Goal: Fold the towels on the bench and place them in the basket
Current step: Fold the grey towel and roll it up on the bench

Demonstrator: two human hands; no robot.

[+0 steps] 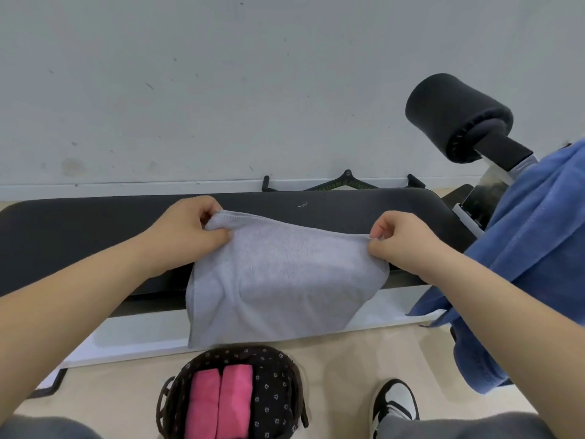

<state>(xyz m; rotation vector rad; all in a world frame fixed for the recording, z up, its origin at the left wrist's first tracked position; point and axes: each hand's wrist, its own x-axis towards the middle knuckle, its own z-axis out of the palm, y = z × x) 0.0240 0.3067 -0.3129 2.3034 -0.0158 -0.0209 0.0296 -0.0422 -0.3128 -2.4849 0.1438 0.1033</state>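
A light grey towel [278,280] hangs over the front edge of the black padded bench [79,229]. My left hand [186,226] pinches the towel's top left corner and my right hand [402,236] pinches its top right corner, holding the top edge stretched above the bench pad. Below, on the floor, stands a dark basket [278,381] with a flowered lining, and a folded pink towel [218,403] lies inside it. A blue towel [531,248] is draped over the bench's right end.
A black foam roller pad [456,115] sticks up at the bench's right end. A white wall runs behind the bench, with a black cable handle [345,183] on the floor against it. My black-and-white shoe [395,403] is right of the basket.
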